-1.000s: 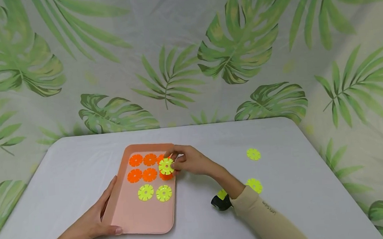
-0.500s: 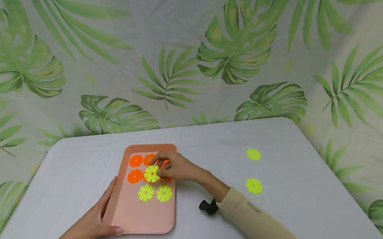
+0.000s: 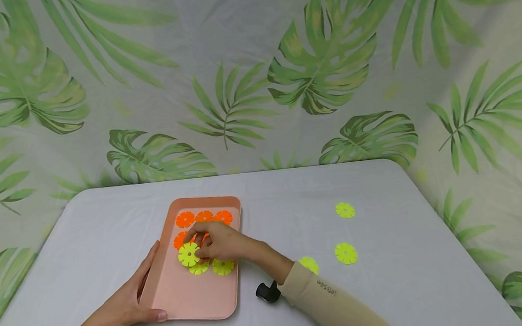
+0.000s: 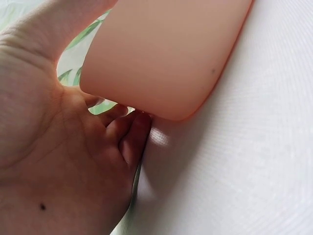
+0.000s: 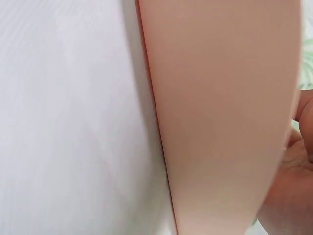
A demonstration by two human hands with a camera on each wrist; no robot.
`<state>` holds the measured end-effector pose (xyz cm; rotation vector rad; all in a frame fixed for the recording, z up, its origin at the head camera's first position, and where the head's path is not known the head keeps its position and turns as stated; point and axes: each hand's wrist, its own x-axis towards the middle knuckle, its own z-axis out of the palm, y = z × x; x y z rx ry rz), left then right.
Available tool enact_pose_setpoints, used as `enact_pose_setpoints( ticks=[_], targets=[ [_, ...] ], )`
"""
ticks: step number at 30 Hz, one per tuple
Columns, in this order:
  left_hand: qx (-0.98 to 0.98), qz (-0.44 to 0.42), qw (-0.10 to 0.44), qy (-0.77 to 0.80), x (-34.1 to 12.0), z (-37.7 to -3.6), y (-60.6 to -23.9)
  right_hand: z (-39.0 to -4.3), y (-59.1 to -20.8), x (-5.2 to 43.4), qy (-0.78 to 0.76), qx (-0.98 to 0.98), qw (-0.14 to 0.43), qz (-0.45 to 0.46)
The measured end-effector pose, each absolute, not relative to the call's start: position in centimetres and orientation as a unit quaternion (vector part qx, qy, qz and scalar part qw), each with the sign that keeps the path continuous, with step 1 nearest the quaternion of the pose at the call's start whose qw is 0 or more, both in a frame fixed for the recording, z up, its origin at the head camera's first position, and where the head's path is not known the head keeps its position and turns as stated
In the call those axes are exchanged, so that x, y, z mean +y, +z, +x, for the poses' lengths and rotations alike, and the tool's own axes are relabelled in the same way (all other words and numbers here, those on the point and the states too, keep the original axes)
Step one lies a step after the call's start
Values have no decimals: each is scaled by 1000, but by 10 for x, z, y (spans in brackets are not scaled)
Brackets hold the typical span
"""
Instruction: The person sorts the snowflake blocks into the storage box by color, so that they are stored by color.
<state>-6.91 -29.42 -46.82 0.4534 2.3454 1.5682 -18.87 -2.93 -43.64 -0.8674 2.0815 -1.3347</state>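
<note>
My right hand [image 3: 223,242] pinches a yellow-green notched plastic disc [image 3: 185,260] by its right edge, held over the left part of the pink tray [image 3: 193,299]. The held disc partly covers one of two yellow-green discs [image 3: 223,268] lying in the tray. Behind them lie rows of orange notched discs [image 3: 185,219], some hidden by the hand. My left hand [image 3: 123,298] grips the tray's near left corner, thumb on the front rim. In the left wrist view, curled fingers of the left hand [image 4: 63,147] reach beneath the tray's edge. The right wrist view shows the tray's outer wall [image 5: 220,107].
Three loose yellow-green discs lie on the white table: one at the back right [image 3: 345,210], another nearer [image 3: 346,253], and a third disc [image 3: 309,265] beside the right sleeve. A black camera piece [image 3: 267,292] sits at the right wrist. A leaf-patterned cloth [image 3: 226,110] hangs behind.
My right hand has carried the disc leftward and nearer, from over the orange discs to the tray's left part. A loose disc by the sleeve has come into view. My left hand stays put.
</note>
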Motion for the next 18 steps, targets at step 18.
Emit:
enact_pose_setpoints(
  ticks=[18],
  targets=[
    [815, 150, 145, 541, -294, -68, -467, -178, -440, -62, -429, 802, 259, -326]
  ],
)
